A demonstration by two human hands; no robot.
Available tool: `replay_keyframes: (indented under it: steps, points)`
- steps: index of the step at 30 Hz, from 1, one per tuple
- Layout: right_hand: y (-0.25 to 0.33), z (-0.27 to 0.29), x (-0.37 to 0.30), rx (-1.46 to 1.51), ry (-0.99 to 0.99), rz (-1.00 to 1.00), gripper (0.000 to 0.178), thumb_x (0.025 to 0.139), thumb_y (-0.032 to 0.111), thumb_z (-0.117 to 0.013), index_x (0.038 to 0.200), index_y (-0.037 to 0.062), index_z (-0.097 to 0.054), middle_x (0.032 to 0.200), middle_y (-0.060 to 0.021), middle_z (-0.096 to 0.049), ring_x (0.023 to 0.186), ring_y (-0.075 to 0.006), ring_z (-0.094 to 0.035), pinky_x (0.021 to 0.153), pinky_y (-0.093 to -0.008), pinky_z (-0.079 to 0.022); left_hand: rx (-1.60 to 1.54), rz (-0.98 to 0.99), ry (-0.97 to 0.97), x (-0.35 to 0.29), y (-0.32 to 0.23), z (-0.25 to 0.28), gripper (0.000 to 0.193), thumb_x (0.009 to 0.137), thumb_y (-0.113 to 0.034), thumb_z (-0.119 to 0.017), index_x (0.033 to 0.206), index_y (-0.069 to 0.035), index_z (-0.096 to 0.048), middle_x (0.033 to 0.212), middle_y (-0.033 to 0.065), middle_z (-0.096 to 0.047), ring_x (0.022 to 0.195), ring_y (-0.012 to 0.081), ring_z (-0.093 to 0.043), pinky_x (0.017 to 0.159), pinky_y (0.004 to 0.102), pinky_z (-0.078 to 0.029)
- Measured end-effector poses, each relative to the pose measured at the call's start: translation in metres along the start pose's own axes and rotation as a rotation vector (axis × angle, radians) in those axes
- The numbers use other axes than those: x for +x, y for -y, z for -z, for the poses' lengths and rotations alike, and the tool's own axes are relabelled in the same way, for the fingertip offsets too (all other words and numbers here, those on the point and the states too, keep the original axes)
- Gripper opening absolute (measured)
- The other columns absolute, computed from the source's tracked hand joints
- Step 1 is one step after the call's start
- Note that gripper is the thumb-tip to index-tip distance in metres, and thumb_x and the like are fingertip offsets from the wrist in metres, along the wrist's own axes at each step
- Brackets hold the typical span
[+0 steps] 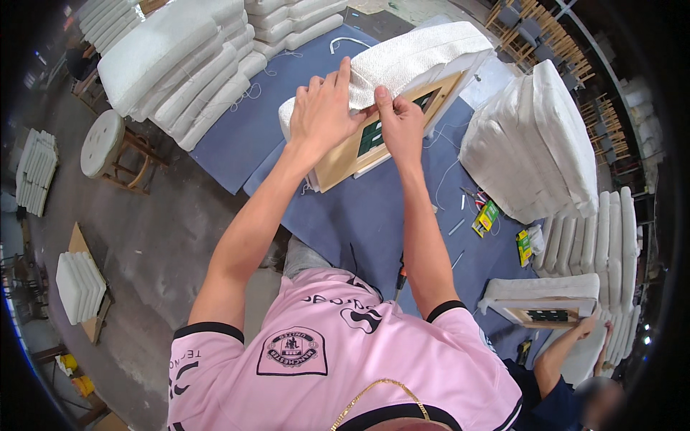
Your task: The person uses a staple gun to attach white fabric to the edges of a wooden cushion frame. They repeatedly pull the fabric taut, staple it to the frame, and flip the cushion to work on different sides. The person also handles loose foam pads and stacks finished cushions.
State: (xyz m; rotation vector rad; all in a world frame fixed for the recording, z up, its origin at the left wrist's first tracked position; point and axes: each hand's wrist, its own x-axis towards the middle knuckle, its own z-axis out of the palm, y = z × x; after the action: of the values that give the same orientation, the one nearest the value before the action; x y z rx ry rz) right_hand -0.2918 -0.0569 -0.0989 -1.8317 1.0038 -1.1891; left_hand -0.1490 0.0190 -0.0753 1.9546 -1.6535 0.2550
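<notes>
A white fabric-covered seat cushion (420, 61) stands on its edge on a blue-covered table (334, 223). Its underside faces me, showing a pale wooden frame (338, 164) with dark green webbing (371, 136). My left hand (321, 111) grips the cushion at its left part, fingers stretched over the white fabric and thumb toward the frame. Close beside it, my right hand (402, 126) is closed, thumb and curled fingers pinching the fabric's edge above the webbing. Whether a thread is also in that pinch is too small to tell.
White cushions are piled at the back left (183, 68) and on the right (532, 144). Loose thread, yellow-green boxes (486, 218) and small tools lie on the table's right. At the lower right, a co-worker's hand (586, 327) touches another framed cushion (539, 294). A round stool (104, 144) stands left.
</notes>
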Motion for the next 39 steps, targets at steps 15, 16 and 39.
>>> replay_keyframes:
  steps: [15, 16, 39]
  points:
    - [-0.038, -0.006, -0.033, 0.312, -0.111, 0.11, 0.053, 0.102, 0.042, -0.064, 0.075, -0.0029, -0.066, 0.066, -0.005, -0.061, 0.068, -0.0119, -0.055, 0.065, -0.0303, -0.043, -0.787, -0.072, 0.329, 0.076, -0.007, 0.0, 0.078, 0.098, -0.058, -0.057, 0.147, 0.003, -0.049, 0.133, 0.0267, -0.064, 0.121, 0.0399, -0.063, 0.105, 0.0445, -0.047]
    - [-0.038, -0.006, -0.035, 0.336, -0.125, 0.124, 0.052, 0.102, 0.042, -0.064, 0.076, -0.0027, -0.066, 0.066, -0.0047, -0.061, 0.068, -0.0119, -0.055, 0.065, -0.0301, -0.043, -0.679, -0.09, 0.254, 0.08, -0.022, -0.011, 0.076, 0.1, -0.057, -0.054, 0.146, 0.002, -0.05, 0.132, 0.0274, -0.064, 0.119, 0.041, -0.064, 0.104, 0.0452, -0.048]
    - [-0.056, 0.006, -0.035, 0.579, 0.072, 0.014, 0.045, 0.106, 0.04, -0.058, 0.081, 0.0031, -0.065, 0.08, 0.0004, -0.059, 0.076, -0.0086, -0.052, 0.071, -0.0254, -0.043, -0.512, -0.344, 0.27, 0.022, 0.002, 0.003, 0.077, 0.096, -0.044, -0.068, 0.16, -0.017, -0.034, 0.156, 0.0231, -0.041, 0.134, 0.0408, -0.051, 0.105, 0.0444, -0.047]
